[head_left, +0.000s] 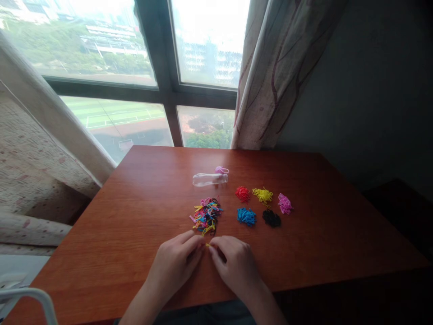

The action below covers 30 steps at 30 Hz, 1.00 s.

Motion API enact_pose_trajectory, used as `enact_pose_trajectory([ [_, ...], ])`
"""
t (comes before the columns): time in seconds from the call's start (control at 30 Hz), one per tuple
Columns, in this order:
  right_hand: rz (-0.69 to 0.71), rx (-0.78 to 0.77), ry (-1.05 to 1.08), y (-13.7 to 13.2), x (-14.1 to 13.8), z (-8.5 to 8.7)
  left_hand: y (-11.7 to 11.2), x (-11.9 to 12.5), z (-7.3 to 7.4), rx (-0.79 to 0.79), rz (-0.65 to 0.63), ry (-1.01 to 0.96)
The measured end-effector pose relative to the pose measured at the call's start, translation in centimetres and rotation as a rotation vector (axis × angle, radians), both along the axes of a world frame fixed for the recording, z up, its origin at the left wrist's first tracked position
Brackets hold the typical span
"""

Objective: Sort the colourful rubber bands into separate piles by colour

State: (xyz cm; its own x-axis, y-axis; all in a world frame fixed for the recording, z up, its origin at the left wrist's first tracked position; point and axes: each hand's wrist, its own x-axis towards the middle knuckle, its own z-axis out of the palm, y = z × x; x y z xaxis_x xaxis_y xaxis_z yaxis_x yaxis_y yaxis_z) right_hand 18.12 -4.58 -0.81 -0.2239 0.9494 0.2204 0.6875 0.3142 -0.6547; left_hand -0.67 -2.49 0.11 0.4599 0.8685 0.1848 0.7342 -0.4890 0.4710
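Observation:
Between the fingertips of both hands is a small yellow rubber band [207, 245]. My left hand [179, 257] pinches one side of it, and my right hand [234, 258] pinches the other. Just beyond the fingers lies a mixed pile of coloured rubber bands [206, 214]. To its right are sorted heaps: red bands [242, 194], yellow bands [263, 195], pink bands [285, 204], blue bands [246, 216] and black bands [271, 218]. Part of the held band is hidden by the fingers.
A clear plastic bottle [206, 180] lies on its side farther back, with a pink cap [221, 170] beside its neck. The brown wooden table [135, 216] reaches to the window [165, 90]. Curtains [270, 67] hang at both sides. A white curved rail [34, 293] stands at the lower left.

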Motion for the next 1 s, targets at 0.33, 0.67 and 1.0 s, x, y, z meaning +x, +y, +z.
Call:
enact_pose_trajectory([
  [0.33,-0.202,0.107,0.03,1.3,5.5,0.9,0.0,0.2,0.4,-0.025,0.046,-0.004],
  [0.67,-0.507,0.204,-0.218,7.8,14.2,2.9,0.1,0.2,0.2,-0.054,0.055,-0.006],
  [1.0,-0.526,0.131,-0.291,9.5,14.9,1.8,0.1,0.2,0.3,-0.008,0.051,-0.02],
])
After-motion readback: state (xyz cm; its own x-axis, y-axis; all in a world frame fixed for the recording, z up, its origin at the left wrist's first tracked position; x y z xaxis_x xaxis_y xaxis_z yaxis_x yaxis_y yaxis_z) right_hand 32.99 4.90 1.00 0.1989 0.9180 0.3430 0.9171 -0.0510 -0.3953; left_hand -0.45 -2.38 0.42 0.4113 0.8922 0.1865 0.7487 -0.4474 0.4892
